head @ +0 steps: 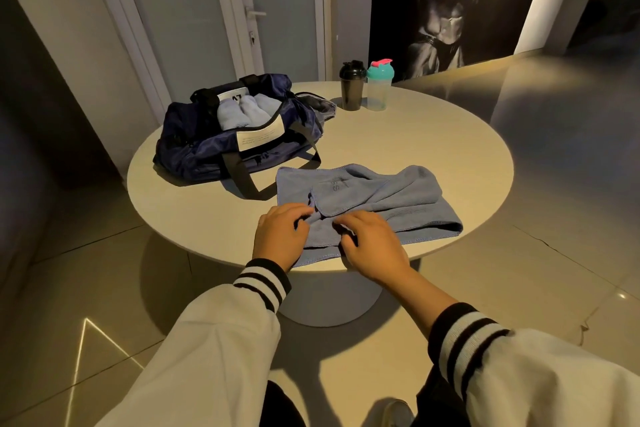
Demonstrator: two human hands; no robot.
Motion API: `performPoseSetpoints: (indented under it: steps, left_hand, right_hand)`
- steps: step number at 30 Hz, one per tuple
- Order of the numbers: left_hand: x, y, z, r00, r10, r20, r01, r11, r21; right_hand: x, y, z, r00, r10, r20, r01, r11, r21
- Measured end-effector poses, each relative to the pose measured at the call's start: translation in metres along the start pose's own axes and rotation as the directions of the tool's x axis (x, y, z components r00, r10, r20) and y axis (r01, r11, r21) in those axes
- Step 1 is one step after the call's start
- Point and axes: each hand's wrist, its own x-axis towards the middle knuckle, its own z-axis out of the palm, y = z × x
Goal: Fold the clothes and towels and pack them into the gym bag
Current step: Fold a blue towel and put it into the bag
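Note:
A blue towel [388, 201] lies rumpled and partly folded at the near edge of the round table [433, 142]. My left hand [280, 232] pinches a fold at its near left part. My right hand [370, 243] grips the cloth just beside it, fingers curled into the fabric. The navy gym bag [194, 146] stands open at the table's far left, with several light blue rolled towels [242, 111] inside. Its strap loops down toward the towel.
A black shaker bottle [352, 87] and a clear one with a teal lid [379, 87] stand at the table's far edge. Behind are a white door [256, 14] and a wall poster. A tiled floor surrounds the pedestal table.

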Motion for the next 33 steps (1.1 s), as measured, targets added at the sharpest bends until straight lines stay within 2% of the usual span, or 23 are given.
performPoseSetpoints:
  steps: [3,7,11,14,17,21,26,33]
  left_hand:
    - [-0.018,-0.001,-0.004,0.999,-0.017,0.035,0.019,0.998,-0.060]
    - [-0.043,-0.004,-0.011,0.986,0.050,0.159,-0.051,0.999,0.006]
    - [-0.043,-0.007,-0.016,0.985,0.023,0.170,-0.022,1.000,-0.008]
    - [-0.029,-0.015,-0.022,0.992,-0.045,0.118,0.042,0.999,0.022]
    - [-0.020,-0.018,-0.024,0.992,-0.116,0.047,0.117,0.993,-0.021]
    - [-0.033,-0.017,-0.020,0.999,-0.047,-0.015,0.046,0.998,-0.040]
    - [-0.049,-0.015,-0.021,0.970,-0.047,-0.240,0.026,0.996,-0.091]
    - [-0.054,-0.016,-0.027,0.976,-0.073,-0.204,0.061,0.996,-0.064]
  right_hand:
    - [0.000,0.001,-0.002,0.997,-0.072,-0.007,0.072,0.997,0.020]
    - [-0.001,0.002,-0.002,0.991,-0.131,0.031,0.131,0.991,0.032]
    - [-0.003,0.001,-0.001,0.986,-0.152,0.065,0.153,0.988,-0.020]
    - [0.000,-0.001,-0.002,0.984,-0.110,0.138,0.121,0.990,-0.068]
    - [0.000,-0.004,-0.003,0.985,-0.110,0.135,0.122,0.989,-0.084]
    - [-0.004,-0.001,0.001,0.990,-0.137,0.037,0.139,0.988,-0.060]
    - [-0.003,0.000,0.002,0.993,-0.116,0.029,0.116,0.993,0.000]
    - [0.000,0.002,0.000,0.983,-0.167,0.077,0.167,0.986,0.004]
